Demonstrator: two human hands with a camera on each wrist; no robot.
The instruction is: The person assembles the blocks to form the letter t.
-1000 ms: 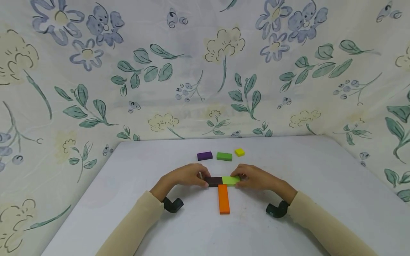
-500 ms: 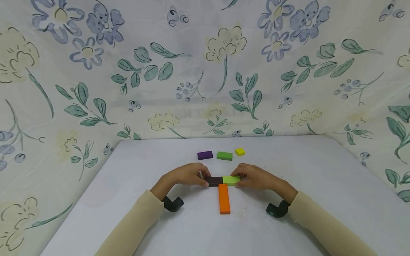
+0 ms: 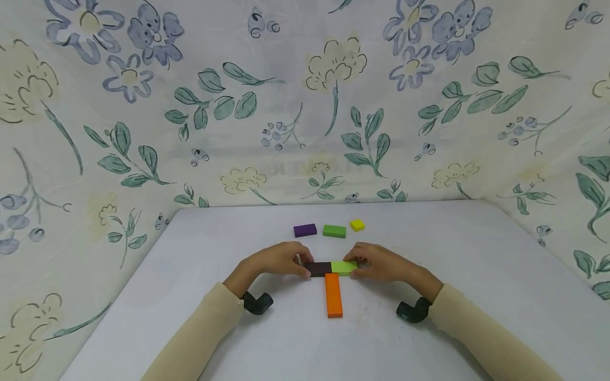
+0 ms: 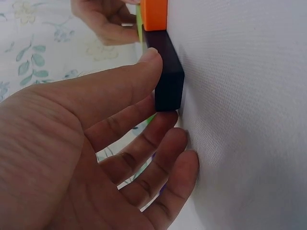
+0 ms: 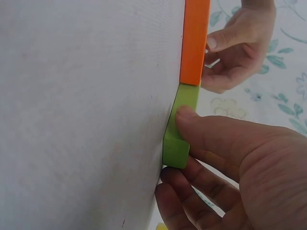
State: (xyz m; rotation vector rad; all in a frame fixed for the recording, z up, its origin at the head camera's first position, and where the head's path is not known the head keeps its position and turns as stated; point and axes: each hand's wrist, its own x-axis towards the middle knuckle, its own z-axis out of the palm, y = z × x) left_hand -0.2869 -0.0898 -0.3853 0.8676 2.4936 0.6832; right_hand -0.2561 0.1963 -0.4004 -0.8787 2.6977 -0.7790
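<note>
Left hand (image 3: 276, 262): thumb and fingers pinch the outer end of the dark block (image 3: 318, 269); in the wrist view the thumb sits on its near side and the fingers curl behind the far side.
Right hand (image 3: 381, 264): pinches the outer end of the lime block (image 3: 344, 268) the same way, thumb on the near side.
Orange block (image 3: 333, 295): landmark; long axis runs toward the person, far end meeting the seam of the other two.
Dark block: just left of the orange block's far end, long axis crosswise, touching the lime block end to end.
Lime block: just right of that end, in line with the dark one.
Nearer hand: each is equally close to its own block; neither touches the orange one.
Table (image 3: 476, 275): purple block (image 3: 305, 230), green block (image 3: 334, 231) and yellow block (image 3: 357, 225) lie in a row beyond the orange block, apart from both hands.
</note>
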